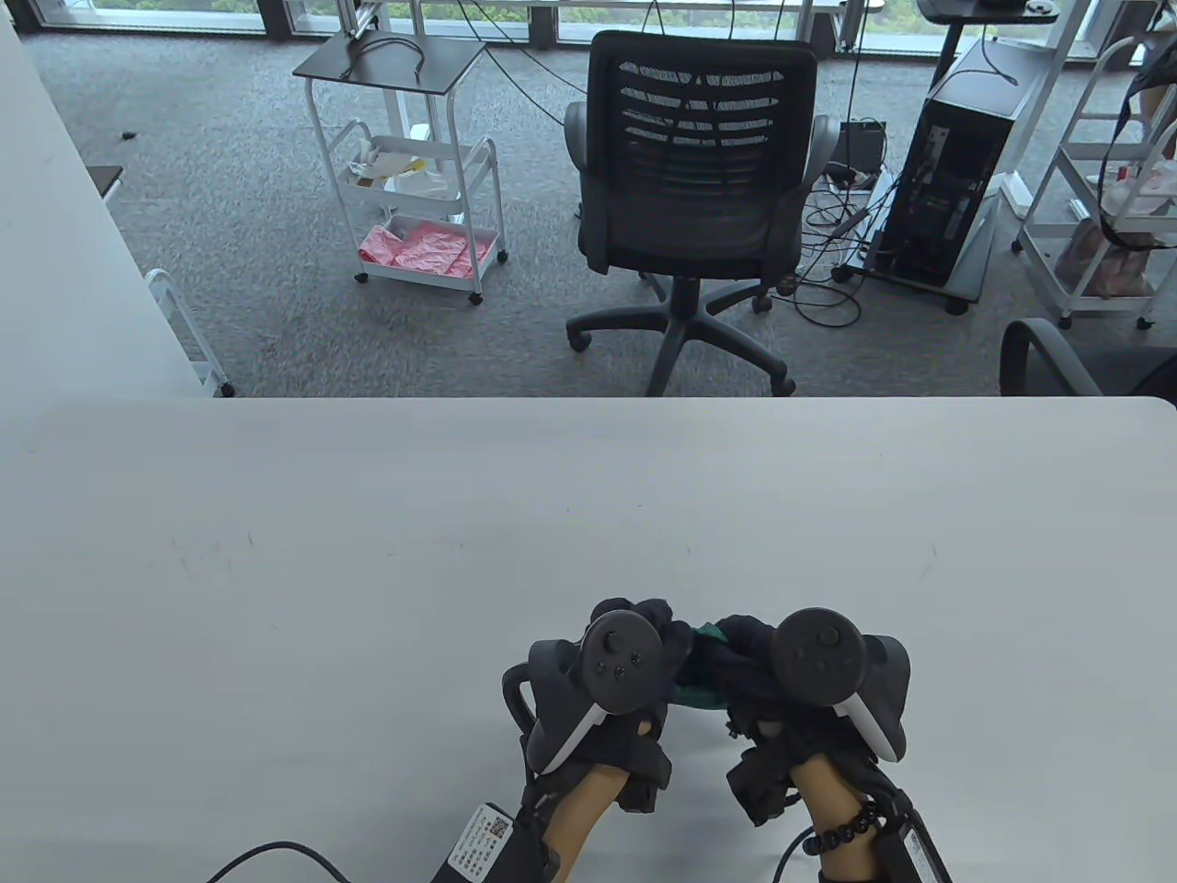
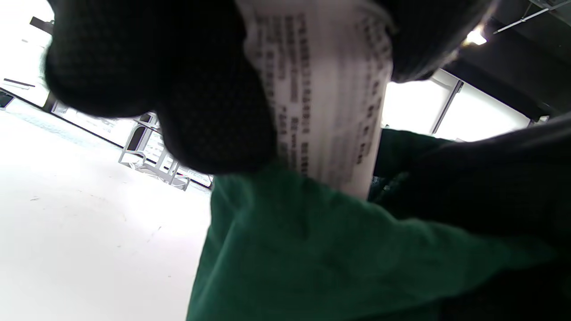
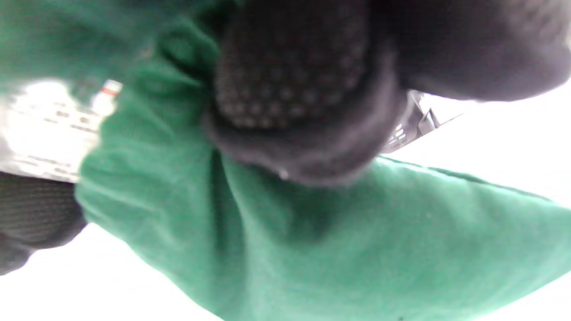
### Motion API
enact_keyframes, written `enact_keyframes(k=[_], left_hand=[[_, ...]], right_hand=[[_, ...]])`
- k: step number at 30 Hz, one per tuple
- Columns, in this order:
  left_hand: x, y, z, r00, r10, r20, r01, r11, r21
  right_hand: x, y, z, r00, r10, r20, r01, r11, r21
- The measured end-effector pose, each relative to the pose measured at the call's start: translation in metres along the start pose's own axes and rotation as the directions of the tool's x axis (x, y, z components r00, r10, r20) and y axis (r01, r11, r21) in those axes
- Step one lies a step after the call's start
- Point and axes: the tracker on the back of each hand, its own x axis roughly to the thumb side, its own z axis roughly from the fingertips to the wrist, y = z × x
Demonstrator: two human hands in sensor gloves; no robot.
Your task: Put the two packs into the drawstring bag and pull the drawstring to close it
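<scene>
Green cloth of the drawstring bag (image 1: 706,664) is bunched between the two hands near the tabletop's (image 1: 368,570) near edge, a little right of its middle. The left hand (image 1: 618,682) has its grip curled round a white printed pack (image 2: 325,93), pinching it between dark gloved fingers (image 2: 196,102); in the left wrist view the pack's lower end stands in the bag's green fabric, though how deep it sits cannot be told. The right hand (image 1: 809,685) has its grip closed on the bag's cloth, a dotted fingertip (image 3: 290,76) pressed into the gathered green fabric in the right wrist view, where a piece of the white pack (image 3: 49,129) shows at the left beside the cloth. Only one pack is plainly visible; whether a second lies inside the bag cannot be told. Beyond the tabletop's far edge stands a black mesh office chair (image 1: 701,175) on grey carpet, with a white cart (image 1: 418,202) to its left
</scene>
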Motion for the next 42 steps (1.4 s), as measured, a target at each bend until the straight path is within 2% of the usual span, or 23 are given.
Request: enact_keyframes(k=[12, 19, 27, 35, 38, 42], left_hand=[[-0.013, -0.015, -0.005, 0.994, 0.066, -0.086, -0.066, 0.998, 0.002], [-0.016, -0.021, -0.007, 0.990, 0.108, -0.089, -0.111, 0.994, -0.023], [-0.027, -0.019, -0.003, 0.980, 0.197, -0.041, -0.198, 0.980, -0.012], [-0.056, -0.007, 0.001, 0.972, 0.195, -0.129, -0.192, 0.981, 0.038], [-0.072, -0.011, 0.000, 0.954, 0.228, -0.195, -0.237, 0.971, -0.026], [-0.086, -0.026, -0.001, 0.898, 0.366, -0.245, -0.406, 0.903, -0.138]], right_hand=[[-0.002, 0.012, -0.001, 0.996, -0.088, 0.005, 0.088, 0.995, 0.049], [-0.006, 0.011, -0.002, 0.987, -0.158, -0.018, 0.159, 0.986, 0.049], [-0.015, 0.011, -0.003, 0.959, -0.271, -0.084, 0.276, 0.960, 0.052], [-0.023, 0.007, -0.005, 0.926, -0.361, -0.105, 0.368, 0.928, 0.052], [-0.024, 0.006, -0.006, 0.918, -0.384, -0.097, 0.391, 0.919, 0.055], [-0.023, 0.007, -0.008, 0.915, -0.395, -0.083, 0.400, 0.914, 0.063]])
